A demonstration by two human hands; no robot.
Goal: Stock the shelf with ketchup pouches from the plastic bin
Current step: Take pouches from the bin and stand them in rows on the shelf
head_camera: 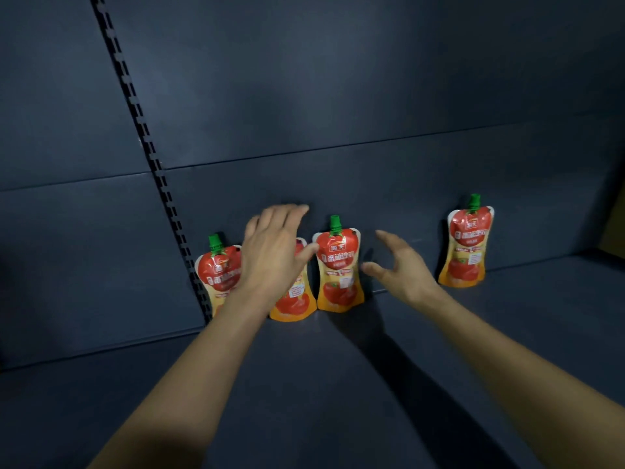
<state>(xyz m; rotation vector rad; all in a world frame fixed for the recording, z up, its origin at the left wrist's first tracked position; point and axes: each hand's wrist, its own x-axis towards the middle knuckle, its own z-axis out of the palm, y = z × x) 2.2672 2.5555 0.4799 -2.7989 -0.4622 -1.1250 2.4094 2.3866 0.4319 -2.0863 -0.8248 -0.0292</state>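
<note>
Four ketchup pouches stood upright along the back edge of the dark shelf (338, 401): the first pouch (218, 270) by the slotted upright (145, 147), the second pouch (294, 302) and third pouch (339, 269) just beside it in a row, and the fourth pouch (468, 245) well apart to the right. The left hand (274, 255) was spread wide with straight fingers in front of the second pouch, hiding its top, its thumb at the third pouch's left edge; contact could not be told. The right hand (402, 269), also wide and holding nothing, hovered between the third and fourth pouches, nearer the third.
</note>
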